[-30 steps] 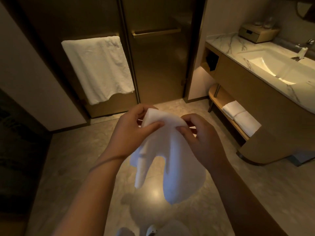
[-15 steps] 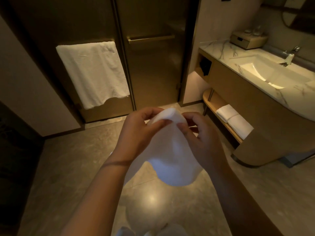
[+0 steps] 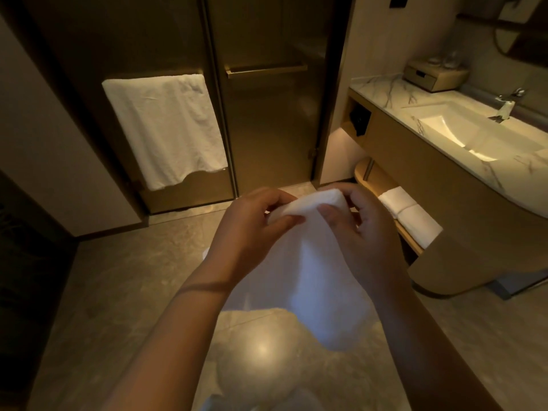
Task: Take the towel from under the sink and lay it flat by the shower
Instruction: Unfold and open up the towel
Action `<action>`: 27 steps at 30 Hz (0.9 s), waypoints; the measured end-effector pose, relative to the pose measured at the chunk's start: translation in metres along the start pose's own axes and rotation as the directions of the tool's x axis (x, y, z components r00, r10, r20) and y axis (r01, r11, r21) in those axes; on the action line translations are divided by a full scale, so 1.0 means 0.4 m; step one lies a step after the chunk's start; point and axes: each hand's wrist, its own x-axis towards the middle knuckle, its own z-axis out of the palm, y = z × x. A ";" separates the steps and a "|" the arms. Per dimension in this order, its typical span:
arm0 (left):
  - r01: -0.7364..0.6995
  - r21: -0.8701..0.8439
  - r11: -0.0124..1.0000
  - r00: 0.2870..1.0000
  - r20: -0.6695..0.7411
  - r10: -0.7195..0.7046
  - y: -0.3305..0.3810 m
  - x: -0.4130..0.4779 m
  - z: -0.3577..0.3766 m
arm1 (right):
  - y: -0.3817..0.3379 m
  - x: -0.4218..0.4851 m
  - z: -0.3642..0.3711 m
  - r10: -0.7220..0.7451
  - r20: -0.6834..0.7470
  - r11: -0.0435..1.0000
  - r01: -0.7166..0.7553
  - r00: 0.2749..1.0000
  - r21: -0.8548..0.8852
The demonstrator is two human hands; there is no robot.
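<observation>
Towel (image 3: 320,271), soft, white and fluffy, hangs in the air in the middle of the room, above the shiny stone floor (image 3: 118,292). Its long side runs up and down, with the loose end hanging toward the floor. The left hand (image 3: 252,229) pinches the top edge with thumb and fingers. The right hand (image 3: 364,229) pinches the same edge just beside it. Both arms reach forward, bent a little. Far ahead is the dark glass shower door (image 3: 267,120), with a big white towel (image 3: 166,129) draped on a bar to its left. On the right, two folded towels (image 3: 409,215) lie on the wooden shelf (image 3: 379,179) under the marble counter (image 3: 394,90) and sink (image 3: 462,129).
</observation>
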 end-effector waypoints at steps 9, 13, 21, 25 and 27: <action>0.040 0.077 0.996 0.990 0.133 -0.050 -0.045 -0.011 0.008 | 0.023 0.001 -0.030 0.032 -0.158 0.998 -0.024 0.987 0.052; 0.050 0.105 0.993 0.987 0.144 -0.065 -0.070 -0.006 0.005 | 0.045 0.016 -0.068 0.074 -0.152 0.996 -0.065 0.986 0.062; -0.095 0.178 0.979 0.991 0.113 0.075 -0.036 0.027 0.016 | 0.054 0.033 -0.106 0.035 0.112 0.975 -0.009 0.993 -0.224; -0.108 0.174 0.979 0.987 0.139 0.084 -0.024 0.033 0.028 | 0.049 0.028 -0.070 0.003 0.234 0.923 0.088 0.972 -0.375; -0.111 0.191 0.975 0.986 0.141 0.084 -0.025 0.035 0.026 | 0.049 0.027 -0.052 -0.017 0.219 0.910 0.107 0.975 -0.401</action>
